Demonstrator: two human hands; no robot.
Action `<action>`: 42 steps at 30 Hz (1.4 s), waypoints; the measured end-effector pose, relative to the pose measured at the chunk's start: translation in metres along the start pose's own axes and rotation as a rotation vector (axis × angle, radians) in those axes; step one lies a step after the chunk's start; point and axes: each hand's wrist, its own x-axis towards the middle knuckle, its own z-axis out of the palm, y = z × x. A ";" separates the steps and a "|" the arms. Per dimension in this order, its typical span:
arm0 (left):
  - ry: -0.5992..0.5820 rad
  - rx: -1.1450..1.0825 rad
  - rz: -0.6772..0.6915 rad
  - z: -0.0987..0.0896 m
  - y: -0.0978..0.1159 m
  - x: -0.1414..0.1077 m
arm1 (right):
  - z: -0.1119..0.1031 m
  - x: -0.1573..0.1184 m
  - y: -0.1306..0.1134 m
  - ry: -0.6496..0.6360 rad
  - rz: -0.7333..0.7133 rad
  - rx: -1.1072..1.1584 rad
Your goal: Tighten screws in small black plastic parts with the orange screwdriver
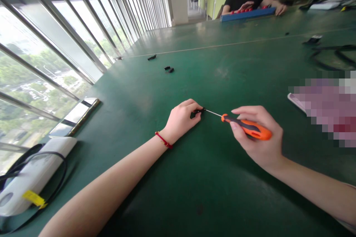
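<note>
My left hand (184, 117), with a red bracelet at the wrist, pinches a small black part (198, 111) between thumb and fingers near the middle of the view. My right hand (260, 139) is closed loosely around the orange and dark grey handle of a screwdriver (247, 126). The thin metal shaft points left, and its tip meets the right end of the black part. The fingers of my left hand hide much of that part.
Small black pieces (169, 69) lie farther back on the green table (222, 59). A white device (39, 172) with black cables sits at the left, near a railing. A pixelated pinkish object (330, 107) is at the right. Across the table a person sits behind a blue tray (248, 14).
</note>
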 end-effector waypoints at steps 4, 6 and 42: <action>-0.004 -0.003 0.002 0.000 0.000 0.000 | 0.001 0.001 0.001 0.040 -0.024 0.101; -0.003 -0.005 0.000 0.000 0.000 0.000 | 0.000 0.001 0.000 -0.041 -0.006 0.073; 0.002 -0.007 0.003 0.000 0.000 0.000 | 0.000 0.001 -0.001 0.006 -0.013 0.022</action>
